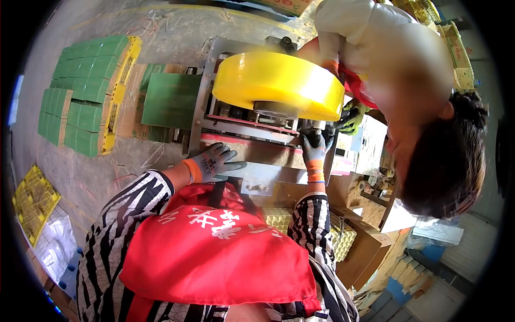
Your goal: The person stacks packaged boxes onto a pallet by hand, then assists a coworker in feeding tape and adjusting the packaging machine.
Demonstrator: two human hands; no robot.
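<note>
Yellow tape roll (279,75), as it seems to be, is in the head view at the upper side of the machine (236,127). By its wide size I judge it heavy, firm and rather slippery on its smooth face; the safer hold is at the grey core (276,109), with the other palm under the rim.

The left hand (213,161), in a grey glove, is open with fingers spread, at the near edge of the machine, and holds nothing that I can see. The right hand (315,146) bends its fingers around a dark fitting at the machine, just beside the roll; how firmly, I cannot tell.

A co-worker's gloved hand (351,118) is at the right of the machine. Green boxes (88,70) are stacked to its left.

White characters are on the red apron (214,257), and dark print on the left glove, but I cannot read them surely.
</note>
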